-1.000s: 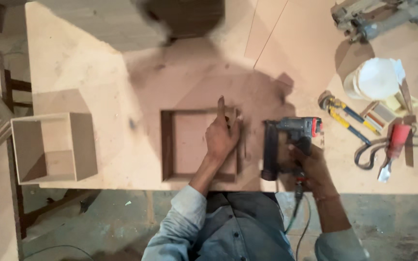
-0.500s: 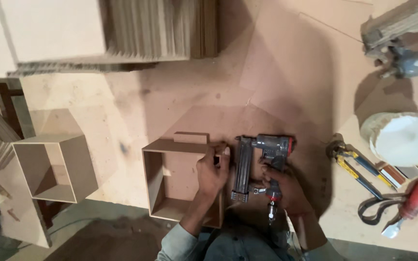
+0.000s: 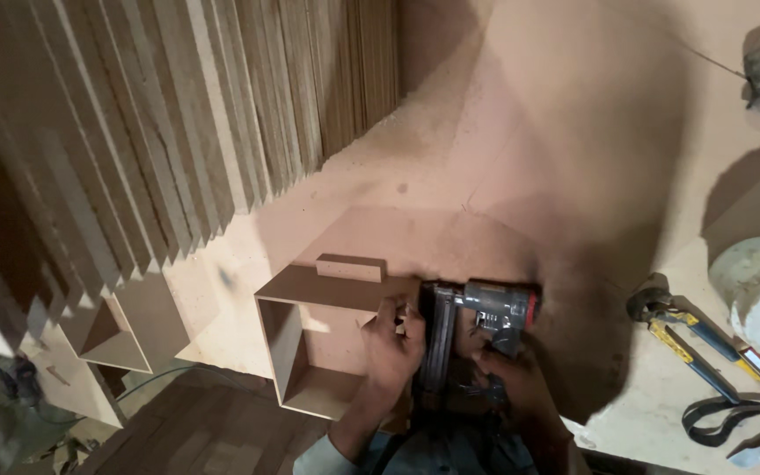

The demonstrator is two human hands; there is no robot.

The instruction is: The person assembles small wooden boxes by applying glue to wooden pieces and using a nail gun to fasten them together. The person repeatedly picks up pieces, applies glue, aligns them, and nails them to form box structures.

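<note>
View swung left; left hand (image 3: 390, 339) steadies box (image 3: 310, 352), right hand (image 3: 507, 374) grips nailer (image 3: 477, 325), fingers shadowed.

left hand (image 3: 395, 345): palm down, fingers curled, thumb out toward the other hand, wrist bent inward, grasp unclear | right hand (image 3: 510, 380): low at the frame's lower edge, fingers wrapped tight in a grip, mostly in shadow | forearms: both rising from the lower edge, close together, left sleeve pale
</note>
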